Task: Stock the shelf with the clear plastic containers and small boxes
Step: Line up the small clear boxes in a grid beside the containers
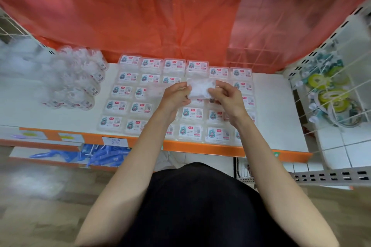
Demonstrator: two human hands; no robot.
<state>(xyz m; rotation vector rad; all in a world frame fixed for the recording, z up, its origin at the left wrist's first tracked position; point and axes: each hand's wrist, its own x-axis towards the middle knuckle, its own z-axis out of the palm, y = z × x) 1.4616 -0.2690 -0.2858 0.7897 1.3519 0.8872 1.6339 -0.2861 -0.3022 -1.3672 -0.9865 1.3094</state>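
L hand (pixel 176 94) + R hand (pixel 224 96) pinch clear box (pixel 200 88) by short ends | prob. light, stiff, slick | shelf (pixel 277 106) rows below hands.

Shelf (pixel 269 94) white, orange front edge (pixel 200 146); backdrop sheet (pixel 140 22) red-orange; container labels (pixel 190 113) white, teal, red.

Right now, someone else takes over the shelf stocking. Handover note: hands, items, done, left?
Left hand and right hand: both grip one clear container, held above the rows.
Labelled boxes lie flat in a grid on the white shelf.
Round clear containers are heaped at the shelf's left.
Done: most of the grid is filled.
Left: place the held container; bare shelf remains at right.
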